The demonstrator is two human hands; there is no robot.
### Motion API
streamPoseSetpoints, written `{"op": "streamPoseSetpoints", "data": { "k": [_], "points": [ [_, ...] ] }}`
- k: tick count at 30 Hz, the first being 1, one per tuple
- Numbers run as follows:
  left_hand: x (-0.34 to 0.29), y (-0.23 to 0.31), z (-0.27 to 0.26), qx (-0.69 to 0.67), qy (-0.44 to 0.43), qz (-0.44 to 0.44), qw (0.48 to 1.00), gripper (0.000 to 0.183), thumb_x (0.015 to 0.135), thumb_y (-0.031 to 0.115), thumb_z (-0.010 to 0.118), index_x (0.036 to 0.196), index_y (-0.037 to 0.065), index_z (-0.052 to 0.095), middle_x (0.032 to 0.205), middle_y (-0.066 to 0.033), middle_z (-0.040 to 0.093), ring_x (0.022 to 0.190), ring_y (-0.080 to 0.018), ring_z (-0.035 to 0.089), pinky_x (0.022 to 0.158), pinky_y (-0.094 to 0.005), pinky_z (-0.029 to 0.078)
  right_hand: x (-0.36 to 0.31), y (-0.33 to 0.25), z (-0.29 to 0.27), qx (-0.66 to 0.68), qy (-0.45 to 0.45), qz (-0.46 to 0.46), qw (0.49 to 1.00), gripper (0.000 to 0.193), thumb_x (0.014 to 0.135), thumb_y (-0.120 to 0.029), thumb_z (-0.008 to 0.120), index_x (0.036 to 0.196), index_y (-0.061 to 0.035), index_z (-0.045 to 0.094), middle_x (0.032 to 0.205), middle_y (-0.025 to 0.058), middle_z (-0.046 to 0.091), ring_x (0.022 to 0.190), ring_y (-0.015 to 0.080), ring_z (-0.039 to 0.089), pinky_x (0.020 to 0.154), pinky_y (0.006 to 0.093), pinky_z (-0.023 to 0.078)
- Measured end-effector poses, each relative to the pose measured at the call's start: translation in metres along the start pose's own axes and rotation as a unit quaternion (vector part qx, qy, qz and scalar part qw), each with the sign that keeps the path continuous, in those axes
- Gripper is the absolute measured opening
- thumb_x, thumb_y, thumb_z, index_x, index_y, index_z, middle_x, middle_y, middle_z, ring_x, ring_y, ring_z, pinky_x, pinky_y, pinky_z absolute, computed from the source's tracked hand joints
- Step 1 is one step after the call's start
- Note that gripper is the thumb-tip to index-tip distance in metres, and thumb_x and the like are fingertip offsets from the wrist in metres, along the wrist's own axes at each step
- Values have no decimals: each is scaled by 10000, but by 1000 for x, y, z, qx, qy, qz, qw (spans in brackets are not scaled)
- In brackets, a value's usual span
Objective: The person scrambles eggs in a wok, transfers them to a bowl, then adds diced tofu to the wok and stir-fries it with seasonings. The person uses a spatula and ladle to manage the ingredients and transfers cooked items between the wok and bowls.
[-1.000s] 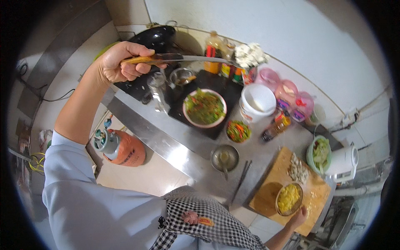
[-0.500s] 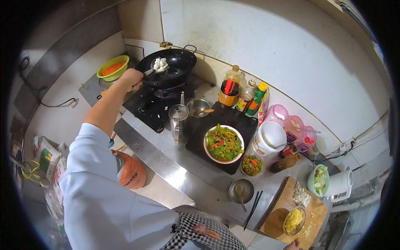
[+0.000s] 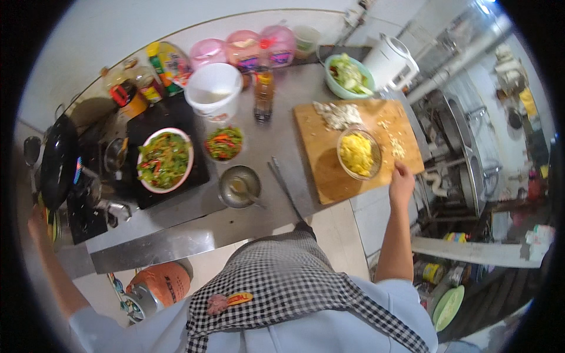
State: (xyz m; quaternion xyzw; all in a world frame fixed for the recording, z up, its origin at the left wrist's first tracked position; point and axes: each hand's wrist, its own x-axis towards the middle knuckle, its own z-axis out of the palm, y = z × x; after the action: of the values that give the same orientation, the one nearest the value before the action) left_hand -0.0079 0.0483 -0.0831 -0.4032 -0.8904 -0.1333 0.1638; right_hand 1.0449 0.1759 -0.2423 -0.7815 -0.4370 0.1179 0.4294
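Note:
At the far left edge, my left hand [image 3: 39, 226] is closed on the handle of a long metal ladle [image 3: 32, 147]. The ladle's head is beside the black wok [image 3: 59, 159]; blur hides what it holds. My right hand [image 3: 402, 182] is curled at the right front of the wooden cutting board [image 3: 323, 176]; I cannot make out anything inside its fingers. Closest to it is a glass bowl of yellow food [image 3: 358, 154], probably beaten or cooked egg. Chopped white pieces [image 3: 338, 115] and small pale bits [image 3: 397, 147] lie on the board.
A bowl of green and red peppers [image 3: 165, 160] rests on a black plate. Around it are a smaller pepper bowl [image 3: 223, 143], a metal bowl [image 3: 239, 186], chopsticks [image 3: 283, 182], a white bucket [image 3: 213, 94] and bottles. A green bowl [image 3: 347, 76] and white kettle [image 3: 385, 62] stand behind the board.
My view has swung to the right, bringing the board and sink into sight. The wok and left hand now sit at the left edge. My right hand has come into fuller view by the board.

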Motion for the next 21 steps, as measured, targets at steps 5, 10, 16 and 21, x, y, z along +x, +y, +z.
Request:
{"op": "streamPoseSetpoints", "data": {
  "k": [5, 10, 16, 21],
  "points": [
    [-96, 138, -78, -461, -98, -173, 865, 357, 988, 338, 506, 1180, 62, 625, 781, -22, 573, 658, -73, 479, 552, -225, 396, 88, 3, 17, 8, -98, -25, 995, 334, 866, -58, 533, 1163, 69, 619, 1063, 206, 681, 1014, 261, 649, 898, 333, 484],
    [-228, 381, -128, -522, -259, -80, 809, 414, 955, 312, 540, 1170, -40, 570, 578, 23, 514, 391, 8, 328, 337, -153, 217, 175, 22, 80, -90, -283, -64, 953, 432, 892, -166, 583, 1282, 18, 548, 1239, 227, 602, 1153, 305, 587, 976, 395, 453],
    [-274, 594, -98, -439, -525, -88, 724, 306, 913, 248, 575, 950, -51, 627, 539, -52, 544, 354, -63, 370, 324, -206, 236, 209, -4, 162, -13, -459, -245, 854, 433, 919, -203, 578, 1320, -45, 537, 1335, 194, 546, 1262, 319, 495, 1054, 374, 393],
    [-259, 690, -55, -270, -616, -29, 739, 290, 892, 235, 567, 760, -17, 622, 550, -96, 572, 382, -80, 426, 364, -235, 303, 212, -25, 251, -91, -457, -355, 810, 394, 831, -64, 532, 1218, -31, 600, 1259, 219, 557, 1185, 385, 502, 1005, 425, 414]
  ]
}}
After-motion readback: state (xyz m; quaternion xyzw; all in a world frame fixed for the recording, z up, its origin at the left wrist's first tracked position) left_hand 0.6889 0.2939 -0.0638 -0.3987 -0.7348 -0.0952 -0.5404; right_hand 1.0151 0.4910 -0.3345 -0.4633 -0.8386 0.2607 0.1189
